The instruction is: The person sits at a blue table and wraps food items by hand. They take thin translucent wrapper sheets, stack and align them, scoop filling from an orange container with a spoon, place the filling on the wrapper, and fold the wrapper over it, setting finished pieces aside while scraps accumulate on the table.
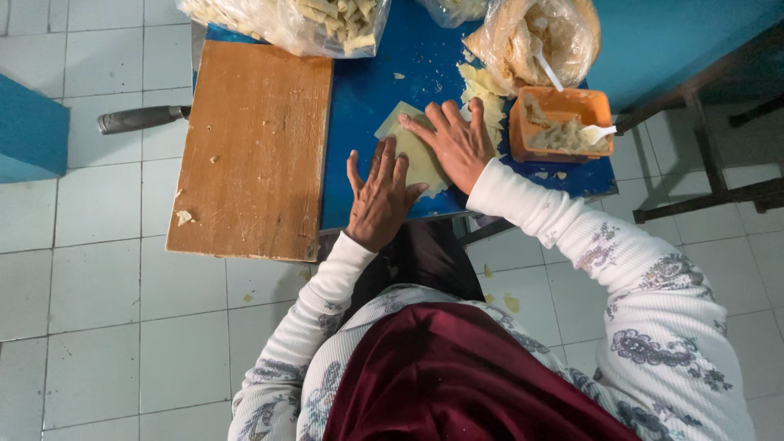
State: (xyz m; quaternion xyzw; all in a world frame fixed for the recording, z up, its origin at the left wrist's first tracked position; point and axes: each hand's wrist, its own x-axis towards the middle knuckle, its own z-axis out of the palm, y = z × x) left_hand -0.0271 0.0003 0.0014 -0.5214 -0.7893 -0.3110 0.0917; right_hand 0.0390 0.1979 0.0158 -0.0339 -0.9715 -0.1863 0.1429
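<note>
Blue tabletop [367, 98]: your left hand [380, 196] and right hand [457, 143] press one dough wrapper [420, 159] flat, fingers spread, gripping nothing; unfilled.

White square-tiled floor [98, 327], pale crumbs scattered. Small blue table [367, 90] at centre far. Blue furniture edge [28, 131] at left. Dark metal frame legs [710, 171] at right, under blue surface [678, 41]. Even, soft light.

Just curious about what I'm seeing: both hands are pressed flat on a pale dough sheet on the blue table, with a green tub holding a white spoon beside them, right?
Nearly. The tub is orange, not green. The head view shows it beside the right hand, holding a white spoon. Otherwise right: the left hand and right hand lie flat on the pale dough sheet on the blue table.
</note>
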